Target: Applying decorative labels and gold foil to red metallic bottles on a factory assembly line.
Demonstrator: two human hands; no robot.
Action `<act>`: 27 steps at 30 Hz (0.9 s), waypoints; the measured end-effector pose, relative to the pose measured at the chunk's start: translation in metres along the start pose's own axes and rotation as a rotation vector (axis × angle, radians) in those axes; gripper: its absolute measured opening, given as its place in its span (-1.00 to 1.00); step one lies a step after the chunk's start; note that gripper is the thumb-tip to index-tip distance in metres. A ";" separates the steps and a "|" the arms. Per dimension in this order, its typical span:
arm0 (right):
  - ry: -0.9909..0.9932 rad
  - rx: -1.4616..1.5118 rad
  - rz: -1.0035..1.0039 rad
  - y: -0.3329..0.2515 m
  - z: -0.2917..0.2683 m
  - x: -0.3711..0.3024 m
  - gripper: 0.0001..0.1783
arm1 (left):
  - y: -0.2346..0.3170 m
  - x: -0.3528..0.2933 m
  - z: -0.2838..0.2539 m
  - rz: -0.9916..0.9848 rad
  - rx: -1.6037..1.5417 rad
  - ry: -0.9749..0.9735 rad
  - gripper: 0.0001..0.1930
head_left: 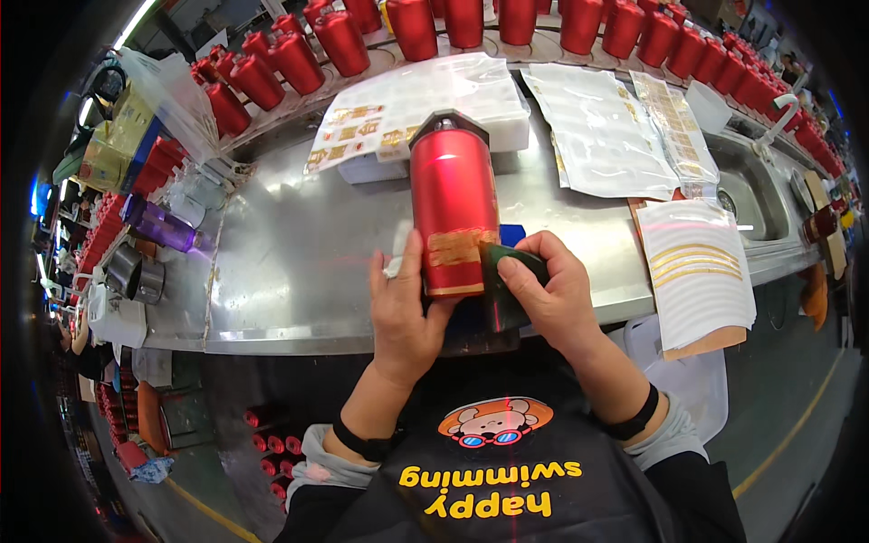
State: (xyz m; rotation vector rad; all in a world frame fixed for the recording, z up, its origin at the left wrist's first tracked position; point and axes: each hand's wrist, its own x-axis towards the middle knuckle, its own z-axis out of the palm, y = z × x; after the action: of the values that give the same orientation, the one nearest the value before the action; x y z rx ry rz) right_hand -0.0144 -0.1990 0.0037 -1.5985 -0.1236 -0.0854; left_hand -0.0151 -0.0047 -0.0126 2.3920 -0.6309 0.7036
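Observation:
A glossy red metal bottle (450,195) lies in front of me with its base toward me, its far end in a dark angular holder (471,127). Gold decoration (455,247) covers a band near its base. My left hand (404,312) grips the bottle's lower left side, fingers along it, and a small white wad (396,253) shows by those fingers. Pinched in my right hand (554,288) is a flat dark green scraper (503,294), its edge against the bottle's right side beside the gold band. A blue piece (512,234) shows partly behind that hand.
White sheets with gold decals (358,131) lie on a white block behind the bottle. More decal sheets (593,127) lie to the right, near a sink (756,195); a sheet stack (697,299) overhangs the front edge. Red bottles (412,27) line a curved conveyor. A purple bottle (161,226) stands left.

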 end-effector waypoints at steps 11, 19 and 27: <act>0.002 0.055 0.044 0.004 -0.002 0.001 -0.80 | -0.003 0.006 -0.001 -0.176 -0.244 -0.119 -0.09; -0.001 0.013 0.009 0.007 -0.004 0.002 -0.80 | -0.005 0.007 -0.001 -0.009 -0.060 -0.104 -0.08; -0.005 0.059 0.066 0.009 -0.006 0.001 -0.80 | 0.002 0.010 -0.001 0.052 0.268 -0.190 -0.10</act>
State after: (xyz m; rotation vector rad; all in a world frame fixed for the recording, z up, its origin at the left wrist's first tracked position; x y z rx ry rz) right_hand -0.0123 -0.2056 -0.0046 -1.5425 -0.0767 -0.0264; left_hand -0.0090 -0.0086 -0.0053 2.7225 -0.7168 0.6199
